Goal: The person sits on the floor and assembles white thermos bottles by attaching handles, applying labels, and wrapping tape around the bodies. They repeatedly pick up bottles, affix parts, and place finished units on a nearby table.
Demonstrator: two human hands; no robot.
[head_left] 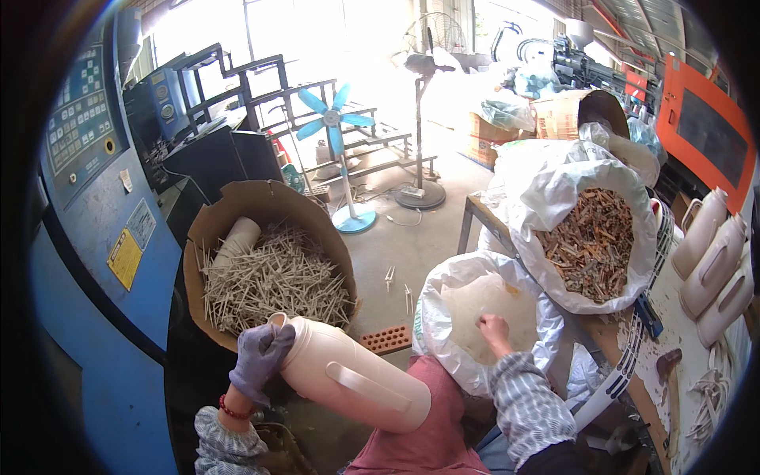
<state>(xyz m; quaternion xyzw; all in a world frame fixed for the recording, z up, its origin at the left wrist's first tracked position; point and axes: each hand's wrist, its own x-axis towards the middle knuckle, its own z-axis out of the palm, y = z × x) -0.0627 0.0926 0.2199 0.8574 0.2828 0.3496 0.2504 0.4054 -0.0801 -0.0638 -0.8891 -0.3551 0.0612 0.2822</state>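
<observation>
A pale pink plastic jug (360,376) with a side handle lies tilted across my lap. My left hand (260,360), in a grey-purple glove, is closed on the jug's open mouth end. My bare right hand (494,332) is held over a white woven sack (434,317) in front of me, its fingers curled together. Whatever those fingers may hold is too small or hidden to make out. Inside the sack is a smooth pale surface that I cannot identify.
At left, a cardboard drum (207,222) holds many thin pale plastic sprues beside a blue machine (119,206). A sack (518,202) of brown pieces stands on the right-hand table (645,396), with several finished-looking jugs (714,269) beyond. A blue fan (332,119) stands ahead.
</observation>
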